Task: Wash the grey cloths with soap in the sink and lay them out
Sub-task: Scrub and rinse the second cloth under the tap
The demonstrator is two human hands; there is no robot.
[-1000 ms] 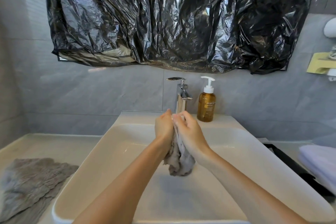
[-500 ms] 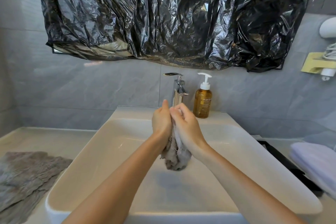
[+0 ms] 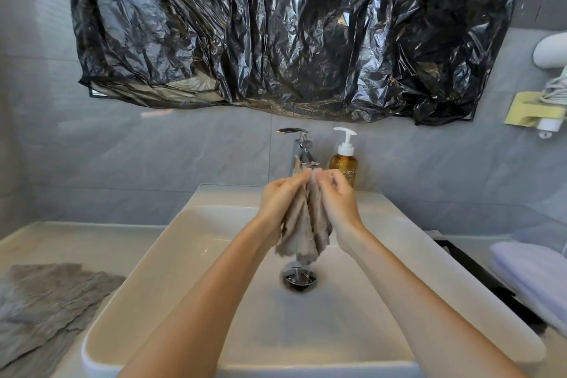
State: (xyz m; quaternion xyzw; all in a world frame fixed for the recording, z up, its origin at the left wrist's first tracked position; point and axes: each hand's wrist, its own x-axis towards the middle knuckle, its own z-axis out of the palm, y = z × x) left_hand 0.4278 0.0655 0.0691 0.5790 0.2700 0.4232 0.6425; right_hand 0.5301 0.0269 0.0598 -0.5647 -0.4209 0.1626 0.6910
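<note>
Over the white sink (image 3: 147, 282), the left hand (image 3: 280, 198) and right hand (image 3: 339, 201) both pinch a grey cloth (image 3: 305, 224) by its top.

Hiding faucet (image 3: 302, 147) base behind left hand (image 3: 280, 199), held cloth (image 3: 306, 224). Covering soap bottle (image 3: 342, 163) label partly with right hand (image 3: 339, 202). Cropping spread grey cloth (image 3: 46, 310) at left edge, folded towel (image 3: 534, 279) at right.

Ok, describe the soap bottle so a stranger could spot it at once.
Find the white sink under the black plastic sheet. On its back ledge, just right of the chrome tap, stands the soap bottle. It alone is amber, with a white pump.
</note>
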